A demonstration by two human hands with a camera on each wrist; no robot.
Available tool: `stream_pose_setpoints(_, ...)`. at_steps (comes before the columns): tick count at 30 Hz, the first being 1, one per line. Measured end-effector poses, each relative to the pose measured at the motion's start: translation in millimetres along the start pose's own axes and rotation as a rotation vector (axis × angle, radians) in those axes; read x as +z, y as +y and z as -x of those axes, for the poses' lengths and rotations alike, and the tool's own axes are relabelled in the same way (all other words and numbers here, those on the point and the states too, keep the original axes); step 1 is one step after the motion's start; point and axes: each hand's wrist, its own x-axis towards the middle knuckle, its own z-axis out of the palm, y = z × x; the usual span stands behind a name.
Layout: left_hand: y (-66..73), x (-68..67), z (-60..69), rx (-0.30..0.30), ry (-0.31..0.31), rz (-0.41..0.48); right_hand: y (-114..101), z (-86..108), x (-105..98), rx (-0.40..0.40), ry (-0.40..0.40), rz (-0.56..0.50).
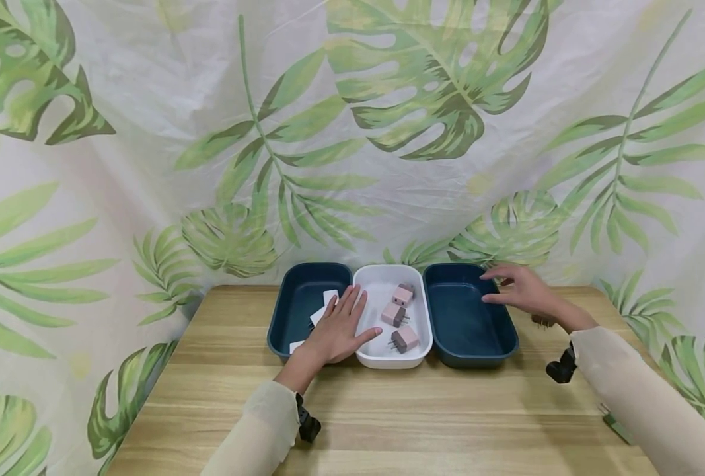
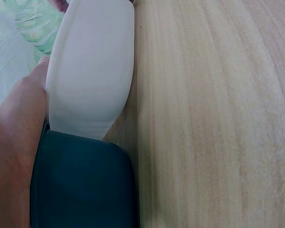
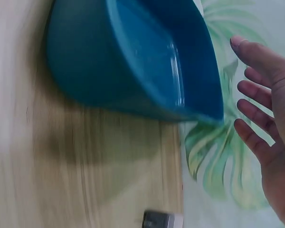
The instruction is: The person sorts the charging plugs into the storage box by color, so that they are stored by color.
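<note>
Palm down and fingers spread, the left hand (image 1: 335, 330) lies over the adjoining rims of the left blue bin (image 1: 276, 317) and the white bin (image 1: 392, 363). White blocks (image 1: 330, 296) lie in the left bin, partly hidden by that hand. Several pink and grey plug adapters (image 1: 404, 338) lie in the white bin. The right hand (image 1: 524, 291) is held above the right rim of the right blue bin (image 1: 470, 317), thumb and fingers apart, holding nothing. In the right wrist view the right hand (image 3: 275, 118) has its fingers loosely extended beside the blue bin (image 3: 85, 57).
On the wooden table (image 1: 388, 423), a dark plug adapter (image 1: 542, 320) lies right of the bins, partly behind the right forearm. A green item (image 1: 617, 428) lies near the right sleeve. A leaf-patterned cloth (image 1: 411, 198) hangs behind the table.
</note>
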Motion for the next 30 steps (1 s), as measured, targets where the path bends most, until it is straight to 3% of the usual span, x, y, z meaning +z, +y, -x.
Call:
stream_pose_setpoints(8,1.7,-3.4,1.7,0.007,0.016,-0.006,12.7,23.3,-15.8,0.073,-0.014,0.010)
stream_pose_setpoints(14,3.4,-4.8,3.2,0.013,0.029,-0.002,23.5,36.5,-24.4,0.063,-0.002,0.011)
stream_pose_setpoints(30,4.4,-5.5,4.1,0.010,0.021,-0.001,53.4,61.7,-38.2,0.198,-0.152,-0.032)
